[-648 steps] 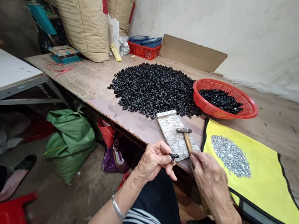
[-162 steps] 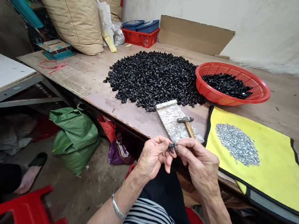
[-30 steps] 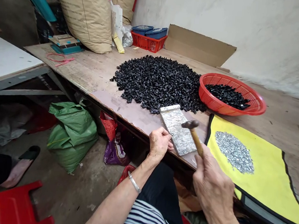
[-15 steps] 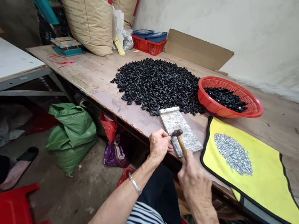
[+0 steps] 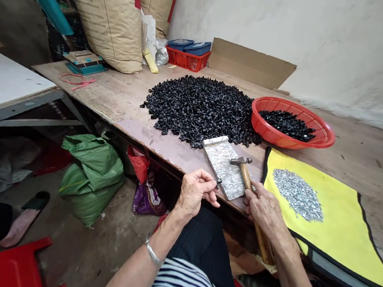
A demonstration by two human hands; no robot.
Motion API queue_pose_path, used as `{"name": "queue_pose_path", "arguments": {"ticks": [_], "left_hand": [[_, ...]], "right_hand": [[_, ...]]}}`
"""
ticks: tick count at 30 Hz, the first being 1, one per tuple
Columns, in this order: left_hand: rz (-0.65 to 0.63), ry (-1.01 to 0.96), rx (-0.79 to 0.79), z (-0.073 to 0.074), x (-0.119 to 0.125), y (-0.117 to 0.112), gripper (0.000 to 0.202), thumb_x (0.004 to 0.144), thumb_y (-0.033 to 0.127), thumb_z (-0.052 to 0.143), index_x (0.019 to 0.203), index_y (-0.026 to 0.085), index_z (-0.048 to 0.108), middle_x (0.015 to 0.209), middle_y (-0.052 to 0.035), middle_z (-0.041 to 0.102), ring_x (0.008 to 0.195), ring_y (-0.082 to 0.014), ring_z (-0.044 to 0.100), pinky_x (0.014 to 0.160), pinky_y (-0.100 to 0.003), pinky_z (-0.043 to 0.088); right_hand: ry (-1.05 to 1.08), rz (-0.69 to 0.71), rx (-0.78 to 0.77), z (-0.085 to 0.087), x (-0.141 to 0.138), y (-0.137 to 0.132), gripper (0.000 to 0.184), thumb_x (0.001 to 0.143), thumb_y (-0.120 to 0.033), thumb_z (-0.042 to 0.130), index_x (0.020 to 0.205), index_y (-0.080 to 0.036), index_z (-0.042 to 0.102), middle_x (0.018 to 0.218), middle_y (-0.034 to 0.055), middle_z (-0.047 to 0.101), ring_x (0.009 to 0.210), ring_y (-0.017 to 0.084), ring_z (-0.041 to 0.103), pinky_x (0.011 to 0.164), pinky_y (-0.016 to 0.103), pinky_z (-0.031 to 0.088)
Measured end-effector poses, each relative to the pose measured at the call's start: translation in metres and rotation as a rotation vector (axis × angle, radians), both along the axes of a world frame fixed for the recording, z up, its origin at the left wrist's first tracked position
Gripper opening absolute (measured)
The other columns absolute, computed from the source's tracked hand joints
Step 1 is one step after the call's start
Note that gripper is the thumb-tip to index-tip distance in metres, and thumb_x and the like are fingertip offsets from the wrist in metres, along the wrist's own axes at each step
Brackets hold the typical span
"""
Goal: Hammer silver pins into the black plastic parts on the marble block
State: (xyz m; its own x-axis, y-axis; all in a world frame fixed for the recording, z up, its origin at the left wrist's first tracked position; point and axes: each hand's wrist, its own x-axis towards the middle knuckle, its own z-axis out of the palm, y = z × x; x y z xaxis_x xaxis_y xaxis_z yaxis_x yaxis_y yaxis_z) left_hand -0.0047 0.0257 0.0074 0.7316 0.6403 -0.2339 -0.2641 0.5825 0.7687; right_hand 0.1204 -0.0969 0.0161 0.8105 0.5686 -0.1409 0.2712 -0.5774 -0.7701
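Observation:
Between thumb and forefinger, my left hand [image 5: 197, 189] pinches a small black plastic part [image 5: 218, 181] with a light spot on it. It is just off the near left edge of a scuffed metal plate [image 5: 227, 169]. My right hand [image 5: 266, 207] is wrapped round the wooden handle of a hammer [image 5: 245, 173], whose head hovers over the plate's right side. Behind the plate spreads a big heap of black plastic parts [image 5: 197, 108]. To the right, small silvery metal pieces [image 5: 297, 195] lie on a yellow cloth [image 5: 342, 223].
A red basket [image 5: 322, 139] with more black parts stands right of the heap. Tall paper sacks [image 5: 104, 24], a red crate [image 5: 188, 60] and a cardboard sheet [image 5: 252, 64] line the back. A green sack [image 5: 91, 175] and red stool [image 5: 6, 266] are on the floor; someone's foot shows at left.
The hammer has lifted off the black part and moved right with my right hand. My left hand has drawn slightly left and down, still pinching the part.

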Motion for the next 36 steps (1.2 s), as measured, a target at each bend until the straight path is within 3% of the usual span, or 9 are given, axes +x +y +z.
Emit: {"name": "queue_pose_path", "arguments": {"ticks": [4,6,8,12,18,24,29,36], "left_hand": [[-0.06,-0.051,-0.001,0.009,-0.011,-0.005,0.016,0.064,0.018,0.068,0.064,0.011,0.054,0.052,-0.0018,0.062,0.035,-0.0104,0.052,0.034,-0.027,0.051],[-0.089,-0.07,0.004,0.01,-0.013,-0.007,0.015,0.065,0.017,0.068,0.065,0.01,0.054,0.054,-0.002,0.062,0.035,-0.0102,0.052,0.034,-0.026,0.051],[-0.116,-0.092,-0.01,0.01,-0.012,-0.009,0.016,0.065,0.017,0.068,0.066,0.01,0.054,0.055,-0.0023,0.063,0.035,-0.0102,0.053,0.034,-0.027,0.051],[-0.147,-0.107,-0.05,0.004,-0.01,-0.011,0.017,0.065,0.019,0.068,0.066,0.011,0.054,0.055,-0.0021,0.062,0.035,-0.0108,0.053,0.034,-0.027,0.052],[-0.116,-0.051,0.044,0.001,-0.011,-0.013,0.013,0.065,0.018,0.067,0.066,0.012,0.056,0.052,0.0002,0.061,0.035,-0.0115,0.054,0.036,-0.027,0.051],[-0.031,0.084,0.408,0.01,-0.013,-0.015,0.005,0.071,0.014,0.062,0.066,0.014,0.06,0.046,0.0038,0.054,0.04,-0.0099,0.055,0.043,-0.02,0.046],[0.008,0.07,0.7,0.014,-0.016,-0.015,0.011,0.076,0.016,0.059,0.066,0.016,0.063,0.06,0.0002,0.056,0.048,-0.0096,0.054,0.05,-0.022,0.045],[-0.017,0.034,0.815,0.013,-0.02,-0.015,0.016,0.08,0.02,0.055,0.073,0.021,0.07,0.08,-0.006,0.063,0.063,-0.0136,0.056,0.06,-0.026,0.049]], "right_hand": [[-0.425,0.022,-0.181,0.016,-0.012,-0.006,0.019,0.077,-0.032,0.048,0.078,-0.02,0.063,0.066,0.0064,0.058,0.066,0.019,0.052,0.059,0.03,0.038],[-0.52,0.029,-0.116,0.023,-0.021,-0.007,0.023,0.079,-0.034,0.046,0.078,-0.02,0.065,0.076,0.0086,0.062,0.076,0.021,0.054,0.066,0.033,0.04],[-0.282,0.039,0.064,0.025,-0.03,-0.006,0.025,0.079,-0.037,0.049,0.084,-0.019,0.066,0.08,0.0078,0.064,0.074,0.019,0.056,0.067,0.032,0.042],[0.375,0.094,0.327,0.022,-0.046,-0.001,0.025,0.074,-0.038,0.061,0.09,-0.019,0.066,0.075,0.0029,0.065,0.054,0.011,0.051,0.054,0.026,0.042],[0.637,-0.022,0.496,0.023,-0.052,0.003,0.022,0.065,-0.029,0.072,0.082,-0.015,0.069,0.07,0.0038,0.066,0.05,0.008,0.05,0.049,0.023,0.039],[0.671,-0.011,0.524,0.025,-0.049,0.001,0.023,0.062,-0.026,0.075,0.081,-0.015,0.068,0.067,0.0019,0.063,0.05,0.008,0.05,0.048,0.022,0.038],[0.58,0.01,0.498,0.028,-0.05,0.006,0.024,0.06,-0.027,0.076,0.079,-0.015,0.066,0.069,0.0005,0.062,0.049,0.007,0.049,0.046,0.021,0.04],[0.372,-0.001,0.434,0.033,-0.053,0.006,0.021,0.062,-0.031,0.073,0.076,-0.018,0.063,0.066,-0.0006,0.062,0.05,0.009,0.051,0.046,0.021,0.044]]}}
